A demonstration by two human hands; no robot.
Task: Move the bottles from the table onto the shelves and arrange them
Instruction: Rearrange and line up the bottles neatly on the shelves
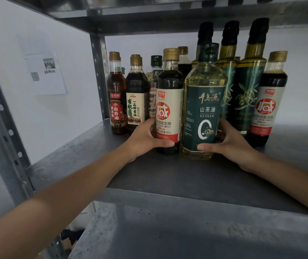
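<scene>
Two bottles stand upright side by side on the grey metal shelf (186,176), in front of the others. My left hand (145,139) grips the dark soy sauce bottle (170,101) with the red and white label, low on its body. My right hand (229,144) grips the yellow oil bottle (203,101) with the dark green label, also near its base. Behind them stand several more bottles: a sesame oil bottle (116,94), a soy sauce bottle (136,94), tall green olive oil bottles (248,85) and another red-label soy sauce bottle (269,101).
A perforated upright post (98,71) frames the shelf at the back left, and another post (1,118) stands near me on the left. The shelf above (168,14) hangs just over the tallest caps. A lower shelf (186,230) lies below. A paper sheet (46,73) hangs on the left wall.
</scene>
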